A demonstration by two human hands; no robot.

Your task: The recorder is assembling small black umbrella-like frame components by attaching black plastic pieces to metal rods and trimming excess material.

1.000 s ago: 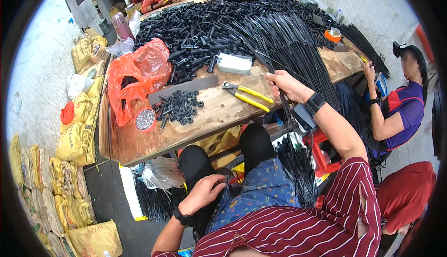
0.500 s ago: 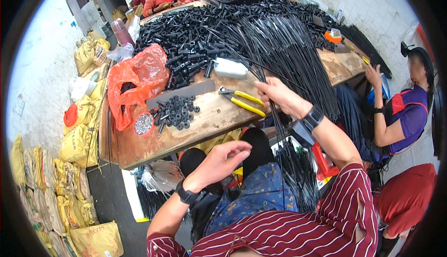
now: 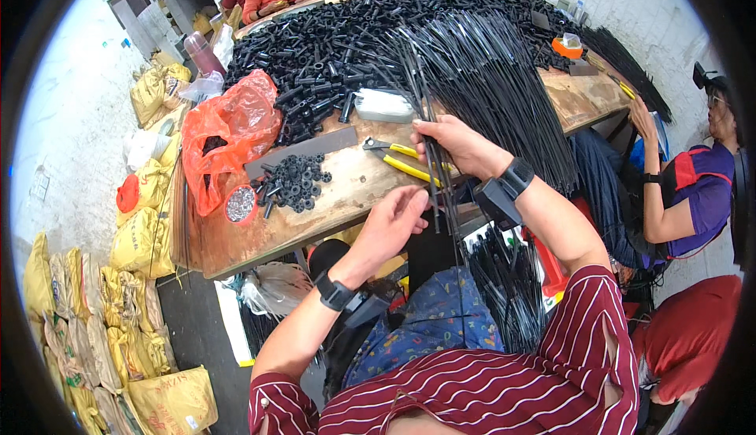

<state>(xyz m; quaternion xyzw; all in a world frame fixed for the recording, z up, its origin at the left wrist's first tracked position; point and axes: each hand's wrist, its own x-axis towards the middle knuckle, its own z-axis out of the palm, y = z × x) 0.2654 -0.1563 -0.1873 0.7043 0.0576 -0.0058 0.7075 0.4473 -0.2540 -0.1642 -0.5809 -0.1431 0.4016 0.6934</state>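
My right hand (image 3: 457,145) is closed round a bundle of thin black rods (image 3: 446,211) above the table's front edge. The rods stand nearly upright, with their lower ends hanging over my lap. My left hand (image 3: 394,218) is beside the lower part of the bundle, its fingers loosely bent and nothing visible in them. Just behind lie end-cutting pliers (image 3: 406,169) with yellow handles, partly covered by the rods. A large heap of similar black rods (image 3: 496,81) fans out across the table behind my right hand.
Short black tubes (image 3: 315,65) cover the far table. Nearer are a clear plastic box (image 3: 383,105), small black caps (image 3: 295,181), a flat metal strip (image 3: 303,153), a red bag (image 3: 228,136) and a round tub (image 3: 241,203). A co-worker (image 3: 693,191) sits at right; yellow sacks (image 3: 102,301) stand at left.
My left hand has moved up and right, close to the rods' lower part. My right hand still grips the bundle and has shifted slightly left and up.
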